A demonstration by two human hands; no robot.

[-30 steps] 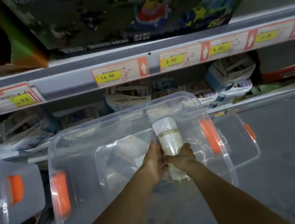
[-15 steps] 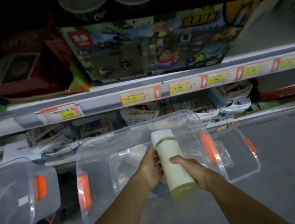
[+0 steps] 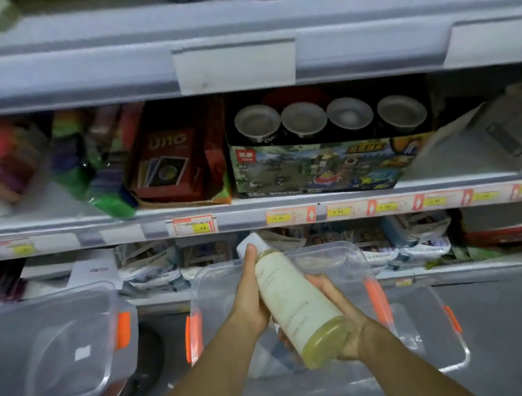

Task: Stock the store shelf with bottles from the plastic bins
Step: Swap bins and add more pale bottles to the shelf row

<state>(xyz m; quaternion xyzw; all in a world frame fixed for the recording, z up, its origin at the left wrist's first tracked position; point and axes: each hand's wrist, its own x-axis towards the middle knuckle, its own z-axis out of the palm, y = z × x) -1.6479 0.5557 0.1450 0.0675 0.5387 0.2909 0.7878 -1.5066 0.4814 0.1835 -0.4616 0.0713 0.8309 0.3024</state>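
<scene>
Bottle (image 3: 292, 309): cream plastic, white cap, greenish base, tilted cap-first toward the grey store shelf (image 3: 241, 220), above the clear plastic bin with orange latches (image 3: 341, 255)
Left hand (image 3: 250, 294): clasps the neck end, steering it
Right hand (image 3: 346, 324): curled round the base, taking the weight

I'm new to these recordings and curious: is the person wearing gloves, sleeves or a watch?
No. The left hand and right hand are bare: no gloves, rings or watch show. Both forearms are uncovered right to the frame's edge, so no sleeve is visible.
</scene>
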